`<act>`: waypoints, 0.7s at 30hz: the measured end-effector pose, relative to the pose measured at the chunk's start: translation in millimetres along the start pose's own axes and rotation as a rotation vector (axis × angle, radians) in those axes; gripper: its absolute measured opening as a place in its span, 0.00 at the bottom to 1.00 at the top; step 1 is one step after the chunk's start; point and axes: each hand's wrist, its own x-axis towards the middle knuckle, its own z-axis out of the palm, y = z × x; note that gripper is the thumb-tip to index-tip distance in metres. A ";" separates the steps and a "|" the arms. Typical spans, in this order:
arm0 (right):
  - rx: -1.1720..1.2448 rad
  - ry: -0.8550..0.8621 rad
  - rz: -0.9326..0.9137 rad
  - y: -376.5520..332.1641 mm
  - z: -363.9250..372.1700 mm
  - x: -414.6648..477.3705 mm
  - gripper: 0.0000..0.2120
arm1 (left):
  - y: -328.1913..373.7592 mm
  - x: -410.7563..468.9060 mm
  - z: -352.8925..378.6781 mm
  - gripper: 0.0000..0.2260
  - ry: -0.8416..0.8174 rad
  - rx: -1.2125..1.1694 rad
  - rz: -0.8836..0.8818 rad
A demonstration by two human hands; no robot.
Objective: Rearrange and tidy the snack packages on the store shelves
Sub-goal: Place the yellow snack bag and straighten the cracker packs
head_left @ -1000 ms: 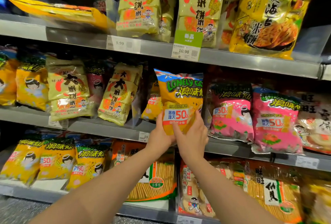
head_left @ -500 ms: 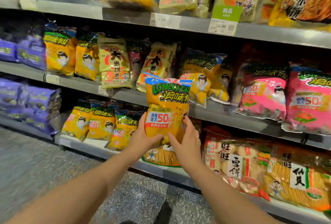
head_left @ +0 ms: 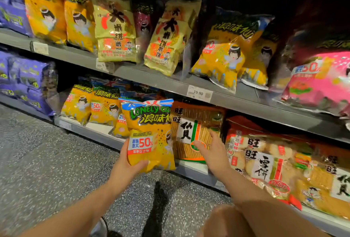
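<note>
My left hand (head_left: 127,166) grips the bottom of a yellow Lonely God snack bag (head_left: 150,132) with a blue top, held upright in front of the bottom shelf (head_left: 98,134). To its left on that shelf stand matching yellow bags (head_left: 103,105). My right hand (head_left: 212,151) has let go; its fingers are spread and touch an orange cracker pack (head_left: 195,130) just right of the held bag. More yellow bags (head_left: 223,55) lie on the middle shelf (head_left: 155,81) above.
Gold rice-cracker packs (head_left: 115,28) and pink bags (head_left: 318,81) fill the middle shelf; purple bags (head_left: 22,81) sit far left. Rice-cake packs (head_left: 265,161) crowd the bottom shelf at right. A 19.90 price tag (head_left: 198,93) hangs on the shelf edge. Speckled floor (head_left: 47,161) lies below, my knee (head_left: 225,221) at the bottom.
The yellow bag came off the middle shelf and moved down to the bottom shelf. My right hand released it and reached to the orange cracker pack. The view dropped lower.
</note>
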 end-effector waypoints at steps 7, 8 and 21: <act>0.189 -0.025 0.268 72.6 34.1 40.4 0.40 | -22.8 54.4 21.2 0.34 0.049 0.026 -0.045; 0.199 0.001 0.286 79.9 39.8 42.8 0.40 | -27.2 60.3 23.7 0.34 0.054 0.018 -0.056; 0.105 0.093 0.528 128.8 75.5 97.3 0.55 | -45.7 94.6 64.1 0.45 0.100 0.040 -0.065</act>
